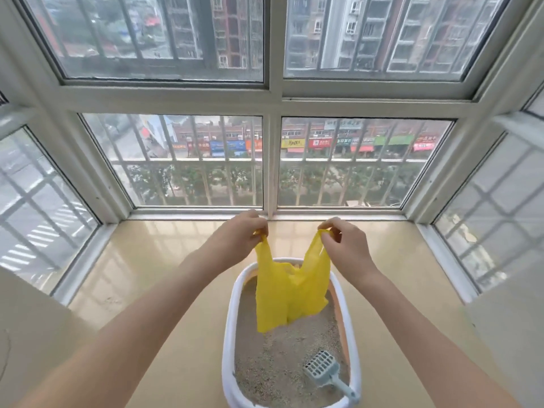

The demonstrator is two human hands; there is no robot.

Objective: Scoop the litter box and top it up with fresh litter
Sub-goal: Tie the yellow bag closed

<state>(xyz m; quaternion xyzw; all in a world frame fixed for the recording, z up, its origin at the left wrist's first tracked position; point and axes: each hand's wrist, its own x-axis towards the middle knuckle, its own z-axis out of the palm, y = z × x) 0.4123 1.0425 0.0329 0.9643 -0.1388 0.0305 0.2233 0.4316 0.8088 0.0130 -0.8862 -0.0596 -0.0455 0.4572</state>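
A yellow plastic bag (290, 293) hangs over the far end of the litter box (230, 328), held up by its two handles. My left hand (241, 235) pinches the left handle and my right hand (343, 242) pinches the right one, pulling them apart. The white oval box holds grey-beige litter (273, 357). A pale blue slotted scoop (325, 369) lies in the litter at the near right, its handle resting on the rim.
The box stands on a glossy beige bay-window ledge (147, 278). White-framed windows (270, 160) with outside bars close the ledge in at the back and on both sides. A beige wall (35, 334) stands at the near left.
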